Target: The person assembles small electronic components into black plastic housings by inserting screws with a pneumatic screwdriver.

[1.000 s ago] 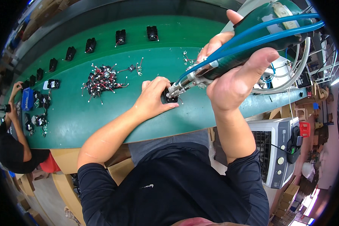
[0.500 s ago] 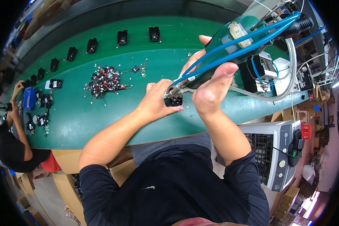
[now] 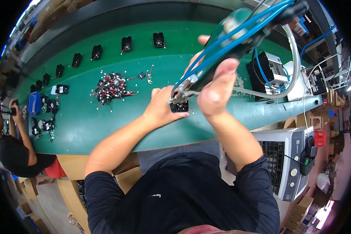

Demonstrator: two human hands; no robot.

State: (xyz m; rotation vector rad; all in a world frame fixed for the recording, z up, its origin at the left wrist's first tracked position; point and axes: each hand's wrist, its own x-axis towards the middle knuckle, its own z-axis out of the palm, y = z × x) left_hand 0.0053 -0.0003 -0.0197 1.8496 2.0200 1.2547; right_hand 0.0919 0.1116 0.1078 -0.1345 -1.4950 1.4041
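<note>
My right hand (image 3: 216,91) is wrapped round a dark green power screwdriver (image 3: 232,29) with blue hoses along it. The tool leans, its metal nose pointing down and left. Under that nose is a small black plastic housing (image 3: 180,107) on the green table. My left hand (image 3: 160,107) grips the housing from the left, thumb along its near side. The nose hides part of the housing, and whether the tip touches it I cannot tell. Left of my hands lies a pile of small black parts with red wires (image 3: 112,87).
Several black housings (image 3: 126,44) stand in a row on the far green strip. A blue bin (image 3: 34,103) is at the left, near a co-worker (image 3: 19,152). At the right are a boxy device (image 3: 274,72), a grey hose (image 3: 298,74) and an air cooler (image 3: 288,163).
The screwdriver's upper end has swung a little left and up, with my right hand following slightly. My left hand stays on the housing. The co-worker's raised hand has come lower.
</note>
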